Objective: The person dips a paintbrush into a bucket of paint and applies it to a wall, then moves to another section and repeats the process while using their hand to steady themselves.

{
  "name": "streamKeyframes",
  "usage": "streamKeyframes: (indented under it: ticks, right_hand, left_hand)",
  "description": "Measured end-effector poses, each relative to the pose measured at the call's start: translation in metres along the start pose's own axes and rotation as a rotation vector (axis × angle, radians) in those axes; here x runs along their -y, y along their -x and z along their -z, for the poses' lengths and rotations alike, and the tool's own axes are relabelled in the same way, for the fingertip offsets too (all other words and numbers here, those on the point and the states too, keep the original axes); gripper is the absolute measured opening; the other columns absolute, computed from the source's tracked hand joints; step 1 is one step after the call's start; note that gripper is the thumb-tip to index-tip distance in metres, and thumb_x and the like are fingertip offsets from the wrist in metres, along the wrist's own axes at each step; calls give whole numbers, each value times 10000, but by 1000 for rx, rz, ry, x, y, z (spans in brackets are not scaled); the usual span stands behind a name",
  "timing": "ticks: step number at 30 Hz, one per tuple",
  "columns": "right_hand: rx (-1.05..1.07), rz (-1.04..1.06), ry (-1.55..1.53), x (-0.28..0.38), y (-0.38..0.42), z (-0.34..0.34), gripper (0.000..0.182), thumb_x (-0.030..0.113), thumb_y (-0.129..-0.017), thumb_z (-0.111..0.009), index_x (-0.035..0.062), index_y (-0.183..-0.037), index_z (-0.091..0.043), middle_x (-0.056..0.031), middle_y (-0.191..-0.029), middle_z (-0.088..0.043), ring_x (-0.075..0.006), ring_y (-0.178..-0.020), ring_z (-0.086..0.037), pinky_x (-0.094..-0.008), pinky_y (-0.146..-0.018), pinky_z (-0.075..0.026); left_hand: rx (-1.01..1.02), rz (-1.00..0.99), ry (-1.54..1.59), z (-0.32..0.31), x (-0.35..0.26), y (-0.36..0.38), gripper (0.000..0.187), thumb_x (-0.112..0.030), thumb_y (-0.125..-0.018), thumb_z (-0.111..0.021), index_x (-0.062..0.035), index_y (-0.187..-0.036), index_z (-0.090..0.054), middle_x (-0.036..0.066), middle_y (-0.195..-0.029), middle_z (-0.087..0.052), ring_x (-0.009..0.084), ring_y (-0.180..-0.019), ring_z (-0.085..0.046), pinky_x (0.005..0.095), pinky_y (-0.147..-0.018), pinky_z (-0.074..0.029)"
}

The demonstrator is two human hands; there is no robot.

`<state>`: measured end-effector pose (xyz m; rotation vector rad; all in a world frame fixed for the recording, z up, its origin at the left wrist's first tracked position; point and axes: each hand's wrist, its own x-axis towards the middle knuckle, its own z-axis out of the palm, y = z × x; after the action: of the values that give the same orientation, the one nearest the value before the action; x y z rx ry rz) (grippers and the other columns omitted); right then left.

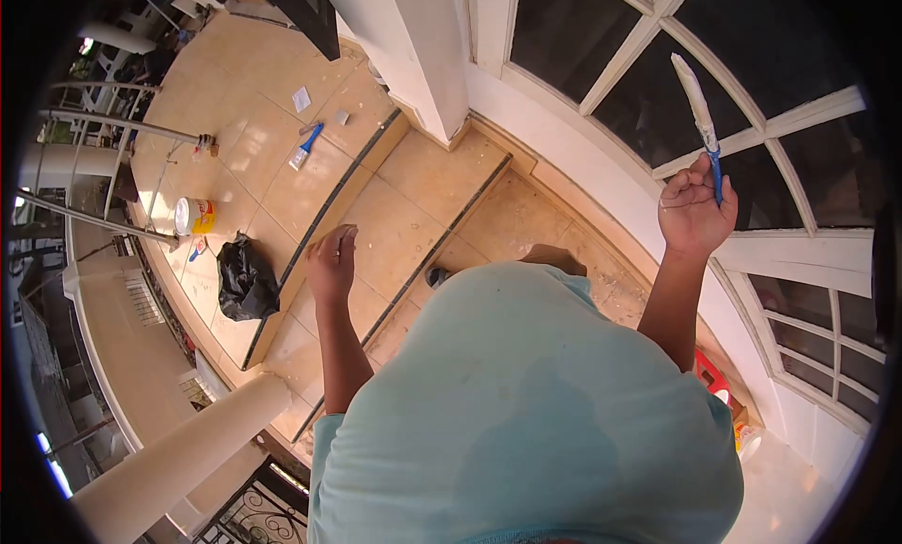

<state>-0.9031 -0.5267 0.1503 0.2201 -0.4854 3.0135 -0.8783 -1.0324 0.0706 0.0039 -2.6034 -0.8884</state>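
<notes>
My right hand (697,210) is raised beside the white-framed window, closed around the blue handle of a tool. This blue-handled tool (697,98) has a long, narrow head coated in white and points up toward the panes. Whether the head is a blade or bristles I cannot make out. On the other side of my body, my left hand (331,255) hangs over the tiled steps with its fingers curled in, and nothing shows in it. The nearest thing to it is a crumpled black plastic bag (248,276) on the landing.
Dark-edged tiled steps (399,226) run below me. On the landing lie another blue-handled tool (307,145) and a white-and-yellow bucket (194,216). Metal poles (122,121) stand at the left, near a round column (193,450). A red object (712,373) sits behind my right side.
</notes>
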Motion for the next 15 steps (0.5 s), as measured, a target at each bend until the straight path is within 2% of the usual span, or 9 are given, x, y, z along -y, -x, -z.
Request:
streamKeyframes:
  ticks: [3, 6, 8, 9, 10, 12, 13, 14, 15]
  right_hand:
    - [-7, 82, -8, -22, 1, -9, 443, 270, -915, -513, 17, -1275, -566, -151, -1120, -684, -235, -938, -657, -376, -916, -505]
    - [-46, 157, -4, -35, 7, -4, 451, 270, -928, -496, 30, -1306, -545, -149, -1112, -686, -235, -932, -659, -389, -905, -509]
    - [-68, 138, 26, -36, 6, 5, 468, 273, -935, -487, 37, -1337, -516, -144, -1111, -687, -235, -936, -658, -393, -896, -512]
    - [-84, 144, 23, -36, 5, 11, 484, 282, -940, -479, 38, -1359, -493, -144, -1110, -688, -236, -928, -659, -397, -900, -508]
    - [-99, 143, 17, -36, 4, 16, 484, 282, -940, -479, 38, -1359, -493, -144, -1110, -688, -236, -928, -659, -397, -900, -508]
    - [-64, 125, 1, -35, -11, 25, 486, 288, -942, -472, 39, -1359, -494, -143, -1106, -689, -242, -925, -650, -410, -912, -498]
    - [-56, 126, -7, -34, -22, 29, 486, 288, -942, -472, 39, -1359, -494, -143, -1106, -689, -242, -925, -650, -410, -912, -498]
    - [-33, 113, -10, -34, -29, 31, 490, 288, -941, -470, 37, -1361, -490, -142, -1102, -689, -245, -922, -642, -416, -915, -493]
    - [-18, 104, -13, -35, -33, 31, 494, 288, -939, -469, 35, -1364, -485, -140, -1098, -690, -249, -918, -635, -421, -919, -489]
  left_hand:
    - [164, -70, -39, -5, 1, -31, 220, -215, -786, -771, -64, -678, -654, 70, -524, -562, 217, -462, -536, 338, -514, -429]
    - [320, -290, -84, -27, 6, -44, 457, -269, -758, -801, -72, -543, -450, 82, -451, -442, 244, -409, -457, 360, -466, -372]
    - [370, -231, -11, -46, 2, -46, 528, -296, -764, -800, -76, -521, -385, 90, -444, -405, 258, -404, -434, 369, -457, -354]
    - [420, -207, -16, -55, -1, -50, 447, -364, -787, -770, -80, -581, -493, 72, -461, -447, 248, -415, -464, 369, -464, -375]
    - [435, -202, -22, -64, -5, -50, 447, -364, -787, -770, -80, -581, -493, 72, -461, -447, 248, -415, -464, 369, -464, -375]
    - [633, -77, -144, -86, -24, -71, 361, -445, -809, -723, -99, -772, -622, 41, -511, -516, 230, -464, -538, 364, -491, -428]
    - [788, -128, -313, -102, -13, -80, 528, -536, -825, -660, -156, -1186, -597, 52, -659, -637, 247, -629, -649, 386, -577, -494]
    - [788, -133, -325, -113, -14, -92, 528, -536, -825, -660, -156, -1186, -597, 52, -659, -637, 247, -629, -649, 386, -577, -494]
    - [912, -156, -501, -127, -18, -102, 645, -561, -836, -627, -175, -1326, -461, 77, -757, -671, 270, -736, -667, 408, -647, -505]
